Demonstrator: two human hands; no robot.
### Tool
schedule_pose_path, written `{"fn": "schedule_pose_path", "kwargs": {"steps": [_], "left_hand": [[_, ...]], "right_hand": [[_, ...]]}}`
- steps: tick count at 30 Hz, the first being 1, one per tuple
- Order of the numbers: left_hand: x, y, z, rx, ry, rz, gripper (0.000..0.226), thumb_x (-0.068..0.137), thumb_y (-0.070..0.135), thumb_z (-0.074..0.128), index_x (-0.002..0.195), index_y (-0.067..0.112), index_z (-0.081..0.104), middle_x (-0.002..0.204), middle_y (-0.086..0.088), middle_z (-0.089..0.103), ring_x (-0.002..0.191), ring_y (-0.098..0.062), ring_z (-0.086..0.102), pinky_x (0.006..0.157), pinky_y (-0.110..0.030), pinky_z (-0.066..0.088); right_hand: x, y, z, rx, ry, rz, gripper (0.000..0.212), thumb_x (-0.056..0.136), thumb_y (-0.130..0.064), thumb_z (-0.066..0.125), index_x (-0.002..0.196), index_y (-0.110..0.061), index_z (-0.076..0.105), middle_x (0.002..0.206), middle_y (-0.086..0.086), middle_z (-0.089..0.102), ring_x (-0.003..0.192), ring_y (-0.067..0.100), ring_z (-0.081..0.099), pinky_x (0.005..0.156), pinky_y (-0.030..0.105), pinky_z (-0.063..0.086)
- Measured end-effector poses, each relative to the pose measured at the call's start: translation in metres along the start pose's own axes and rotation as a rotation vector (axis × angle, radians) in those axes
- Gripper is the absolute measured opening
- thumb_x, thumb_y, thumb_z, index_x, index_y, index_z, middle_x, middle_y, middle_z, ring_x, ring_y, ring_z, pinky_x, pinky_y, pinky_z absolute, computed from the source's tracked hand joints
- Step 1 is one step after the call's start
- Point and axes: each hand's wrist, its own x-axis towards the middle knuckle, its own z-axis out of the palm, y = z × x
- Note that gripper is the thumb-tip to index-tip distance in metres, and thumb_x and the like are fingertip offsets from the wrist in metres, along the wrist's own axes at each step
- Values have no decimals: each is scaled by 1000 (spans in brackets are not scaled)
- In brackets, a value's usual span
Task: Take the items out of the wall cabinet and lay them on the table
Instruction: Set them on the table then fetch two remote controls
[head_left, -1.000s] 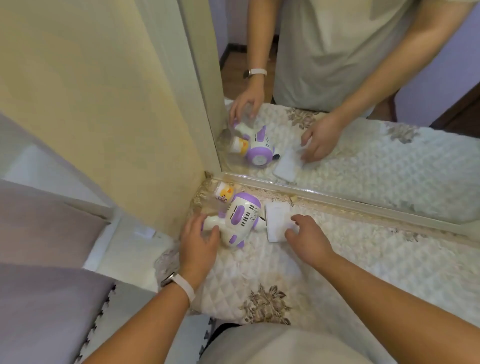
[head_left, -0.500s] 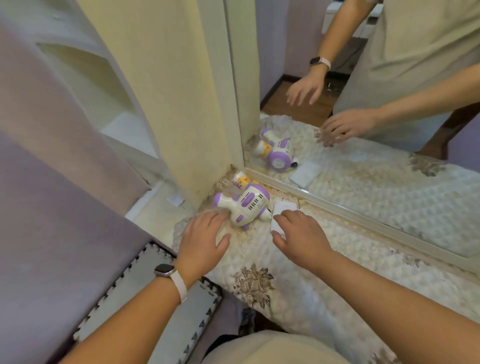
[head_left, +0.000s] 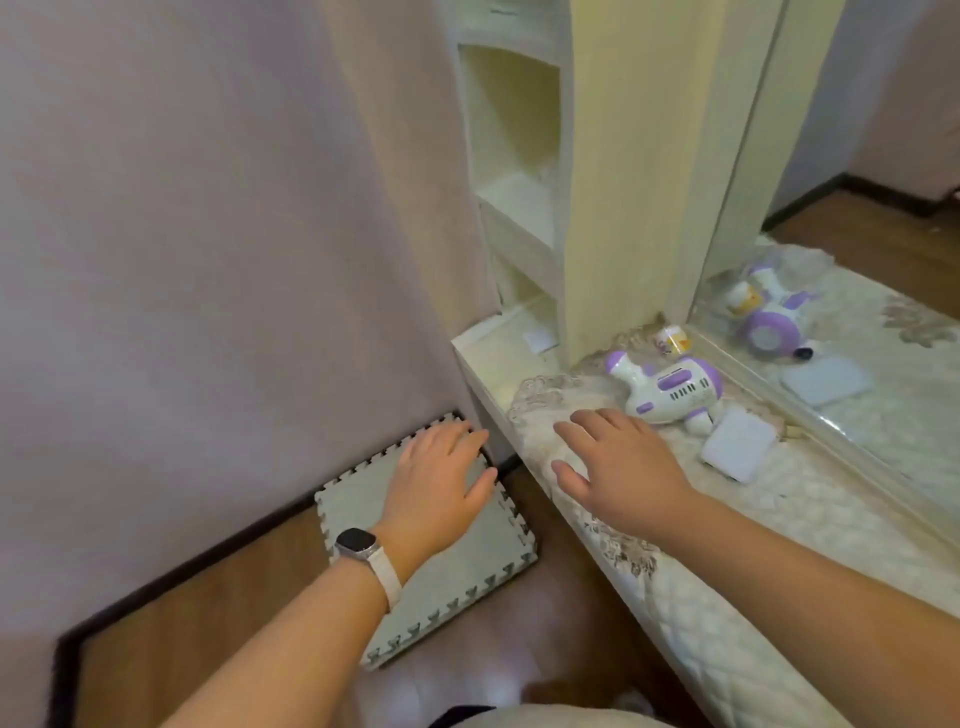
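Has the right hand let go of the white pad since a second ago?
Yes. The right hand has pulled back off the white pad, toward the table's near edge, and now hovers open left of it. The pad stays beside the hair dryer.

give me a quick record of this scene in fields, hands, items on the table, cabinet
left hand: open, empty, over the foam mat on the floor
right hand: open, empty, above the table's left end
table: quilted cover, mirror along the back
toy: white and purple, gun-shaped, lying on its side near the mirror
pad: pale flat square, right of the toy
small jar: behind the toy, in the corner
cabinet: open shelves, no items visible on them; a small pale card at the base
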Motion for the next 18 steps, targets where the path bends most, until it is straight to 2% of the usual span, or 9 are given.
{"fn": "schedule_pose_path", "kwargs": {"steps": [7,11,18], "left_hand": [[-87,-89,-29,32,96,-194,49,91,49,46,131,23,56,134,1,56,125,-23,49,105,-43,39],[-165,-155,-47,60,153,-313,48,90,48,49,129,22,58,130,0,58,121,-24,51,104,-43,39],[-324,-268,-79,53,253,-595,51,90,48,45,130,19,60,136,-4,57,129,-27,49,108,-45,36]], "right_hand": [[29,-107,0,-37,-14,-219,48,89,-51,39,119,-20,60,114,-1,64,106,25,58,86,40,48],[43,-207,13,-53,-37,-368,47,86,-51,41,113,-18,62,110,2,64,103,26,58,81,39,48],[49,-394,44,-78,-68,-608,51,87,-51,38,121,-20,60,114,0,63,104,27,57,85,39,47]]}}
